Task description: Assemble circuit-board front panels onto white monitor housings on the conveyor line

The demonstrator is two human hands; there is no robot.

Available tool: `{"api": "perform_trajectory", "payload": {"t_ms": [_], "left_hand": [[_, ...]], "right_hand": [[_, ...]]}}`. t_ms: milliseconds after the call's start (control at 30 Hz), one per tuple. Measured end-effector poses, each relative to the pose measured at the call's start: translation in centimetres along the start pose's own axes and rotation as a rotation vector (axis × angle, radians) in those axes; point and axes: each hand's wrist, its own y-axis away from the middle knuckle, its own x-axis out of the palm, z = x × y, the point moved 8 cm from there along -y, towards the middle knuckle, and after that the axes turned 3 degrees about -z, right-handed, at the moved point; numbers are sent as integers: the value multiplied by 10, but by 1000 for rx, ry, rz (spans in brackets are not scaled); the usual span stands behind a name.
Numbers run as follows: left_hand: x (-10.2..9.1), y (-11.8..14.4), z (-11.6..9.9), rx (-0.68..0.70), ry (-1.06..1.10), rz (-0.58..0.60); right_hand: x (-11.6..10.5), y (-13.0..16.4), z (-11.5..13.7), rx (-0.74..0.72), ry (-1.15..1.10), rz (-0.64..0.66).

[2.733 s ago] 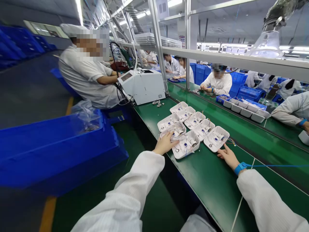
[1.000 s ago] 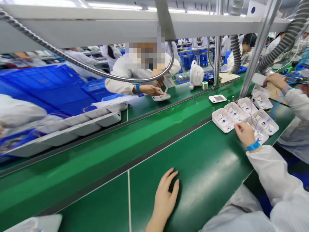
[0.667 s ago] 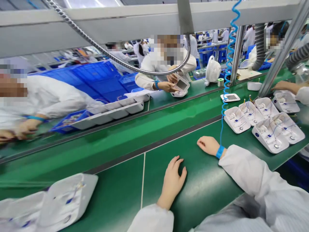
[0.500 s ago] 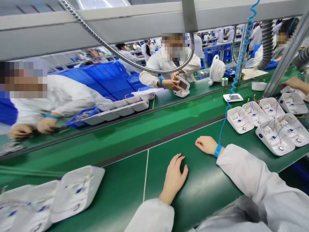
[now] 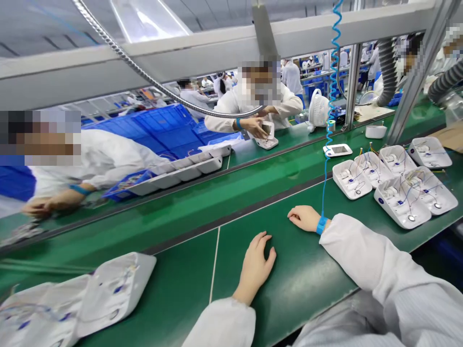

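Both arms are covered by long white sleeves of a thin, finely striped work-coat fabric, each ending in a plain cuff just behind the bare left hand [image 5: 256, 264] and the bare right hand [image 5: 303, 217]. A bright blue wrist strap [image 5: 320, 225] encircles the right wrist between the knuckles and the cuff of the right sleeve [image 5: 365, 260]. A blue coiled cord [image 5: 331, 96] is attached to the strap and rises above the fingers; the left sleeve [image 5: 221, 324] carries no strap or marking.
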Motion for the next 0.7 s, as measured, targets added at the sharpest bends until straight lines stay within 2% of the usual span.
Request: {"api": "perform_trajectory", "payload": {"t_ms": [133,233,467,567,700], "left_hand": [[3,5,5,14,2,-16],[3,2,9,-28,39,-24],[4,-35,2,-113,250,-14],[6,-38,-1,-104,293,-10],[3,-33,-7,-78,364,-9]], "right_hand": [[-2,0,4,3,5,2],[-2,0,5,14,14,2],[-2,1,4,78,123,-10],[-15,-26,-14,129,231,-32],[-56,-93,-64,274,413,-87]]}}
